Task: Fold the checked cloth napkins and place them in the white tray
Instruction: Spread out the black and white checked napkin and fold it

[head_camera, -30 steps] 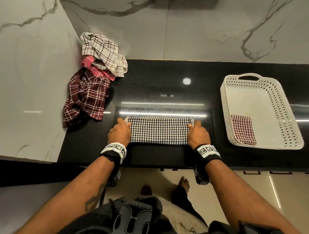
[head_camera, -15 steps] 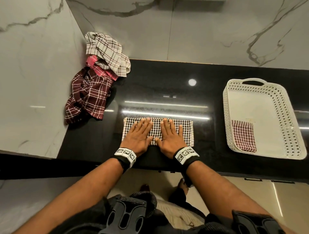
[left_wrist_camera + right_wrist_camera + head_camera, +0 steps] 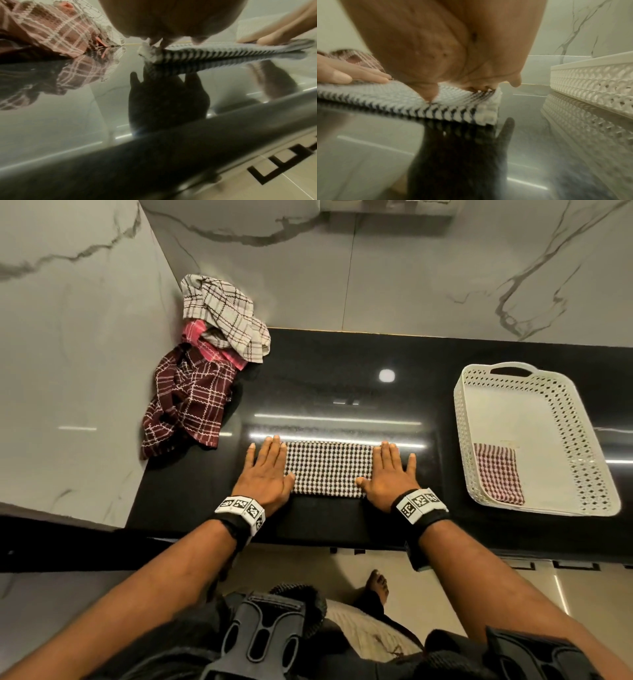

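Observation:
A black-and-white checked napkin point(image 3: 328, 468), folded into a long strip, lies flat on the black counter point(image 3: 342, 364) near its front edge. My left hand point(image 3: 266, 470) presses flat on the strip's left end with straight fingers. My right hand point(image 3: 390, 472) lies flat on its right end the same way. The wrist views show each palm over an end of the strip point(image 3: 214, 55) point(image 3: 419, 102). The white perforated tray point(image 3: 582, 440) stands to the right and holds one folded red checked napkin point(image 3: 498, 474) in its near-left corner.
A heap of unfolded checked napkins lies at the back left against the marble wall: a maroon one point(image 3: 188, 402), a pink one point(image 3: 205, 337) and a beige one point(image 3: 226, 316) on top. The tray's side wall point(image 3: 590, 83) stands close to my right hand.
Both hands slid outward from the middle of the strip to its two ends, palms staying flat. A second ago they gripped the ends with curled fingers.

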`<state>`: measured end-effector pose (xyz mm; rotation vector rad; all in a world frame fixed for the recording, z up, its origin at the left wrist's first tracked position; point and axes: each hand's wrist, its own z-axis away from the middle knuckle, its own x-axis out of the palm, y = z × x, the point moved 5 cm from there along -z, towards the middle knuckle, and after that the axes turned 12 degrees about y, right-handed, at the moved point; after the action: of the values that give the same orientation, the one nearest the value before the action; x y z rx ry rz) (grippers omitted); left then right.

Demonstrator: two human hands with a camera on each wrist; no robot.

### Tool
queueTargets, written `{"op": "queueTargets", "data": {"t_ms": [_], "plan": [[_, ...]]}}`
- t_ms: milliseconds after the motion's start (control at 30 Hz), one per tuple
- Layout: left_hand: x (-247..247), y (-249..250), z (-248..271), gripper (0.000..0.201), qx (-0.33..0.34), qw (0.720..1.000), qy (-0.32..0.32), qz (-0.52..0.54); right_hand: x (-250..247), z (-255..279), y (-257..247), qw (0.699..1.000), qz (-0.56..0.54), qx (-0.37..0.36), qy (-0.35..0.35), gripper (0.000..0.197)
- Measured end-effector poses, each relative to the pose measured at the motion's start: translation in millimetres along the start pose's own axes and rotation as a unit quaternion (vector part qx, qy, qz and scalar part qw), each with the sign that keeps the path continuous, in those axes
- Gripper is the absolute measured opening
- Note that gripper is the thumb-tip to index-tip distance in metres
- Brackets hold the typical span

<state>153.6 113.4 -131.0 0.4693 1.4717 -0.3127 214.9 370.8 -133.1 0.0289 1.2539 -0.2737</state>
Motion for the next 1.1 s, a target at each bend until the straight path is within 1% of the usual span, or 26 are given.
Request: {"op": "queueTargets", "data": {"t_ms": [33,67,100,133,167,200,267,333,400,500,533,600,633,667,700,733,767,800,833,867,933,967,1000,1067,1100], "plan": [[-9,10,-1,0.070,0.011,1.000,0.025,0.013,-8,-2,-5,1.000,-0.015,0.002,0.019,0.081],[-17,23,-2,0.066,0.037,0.998,0.054,0.027,-15,-3,-10,0.999,-0.030,-0.009,0.044,0.075],[-21,38,-2,0.061,0.078,0.993,0.077,0.039,-20,-4,-14,0.997,-0.041,-0.026,0.065,0.069],[-22,53,-1,0.056,0.127,0.987,0.086,0.050,-23,-3,-16,0.995,-0.045,-0.042,0.079,0.062],[-19,67,1,0.051,0.171,0.981,0.077,0.055,-24,-1,-14,0.994,-0.046,-0.048,0.082,0.057],[-16,76,3,0.046,0.198,0.977,0.059,0.055,-22,2,-9,0.995,-0.047,-0.044,0.080,0.053],[-11,78,2,0.040,0.206,0.976,0.044,0.048,-18,12,7,0.995,-0.047,-0.021,0.081,0.049],[-15,70,-6,0.037,0.200,0.977,0.062,0.036,-16,27,18,0.995,-0.022,-0.002,0.099,0.047],[-17,60,-18,0.037,0.194,0.978,0.073,0.020,-10,46,15,0.994,0.000,-0.005,0.105,0.046],[-20,51,-33,0.036,0.182,0.981,0.057,0.020,1,72,-12,0.993,-0.035,-0.071,0.091,0.040],[-19,49,-34,0.040,0.181,0.982,0.052,0.019,3,79,-22,0.990,-0.054,-0.094,0.091,0.038],[-20,45,-25,0.056,0.187,0.981,0.046,0.039,1,87,-34,0.978,-0.096,-0.129,0.131,0.038],[-18,43,-15,0.064,0.193,0.978,0.037,0.062,-1,88,-37,0.971,-0.115,-0.141,0.156,0.042],[-15,42,-3,0.071,0.207,0.975,0.021,0.077,0,87,-37,0.966,-0.130,-0.150,0.167,0.053],[-8,42,12,0.078,0.228,0.971,-0.005,0.075,6,86,-38,0.966,-0.135,-0.159,0.153,0.069],[0,41,26,0.087,0.249,0.966,-0.030,0.057,13,84,-40,0.970,-0.122,-0.172,0.119,0.088],[8,40,38,0.098,0.265,0.963,-0.046,0.030,21,82,-41,0.976,-0.090,-0.184,0.078,0.105],[15,39,47,0.106,0.276,0.960,-0.050,0.002,30,80,-41,0.979,-0.046,-0.193,0.043,0.117],[22,38,54,0.111,0.279,0.959,-0.044,-0.020,36,80,-41,0.979,-0.006,-0.200,0.026,0.123],[27,37,58,0.113,0.278,0.959,-0.035,-0.034,41,82,-41,0.979,0.018,-0.203,0.023,0.125],[33,37,67,0.115,0.264,0.964,-0.002,-0.031,49,89,-41,0.978,0.019,-0.205,0.039,0.118],[34,38,71,0.113,0.256,0.966,0.017,-0.010,53,94,-40,0.976,0.003,-0.208,0.059,0.111],[34,38,76,0.106,0.253,0.967,0.037,0.019,56,101,-38,0.973,-0.027,-0.214,0.087,0.102],[33,37,87,0.081,0.257,0.958,0.091,0.088,59,113,-32,0.956,-0.120,-0.217,0.155,0.075],[30,36,91,0.065,0.257,0.951,0.115,0.131,59,117,-29,0.947,-0.176,-0.201,0.180,0.060]]}}
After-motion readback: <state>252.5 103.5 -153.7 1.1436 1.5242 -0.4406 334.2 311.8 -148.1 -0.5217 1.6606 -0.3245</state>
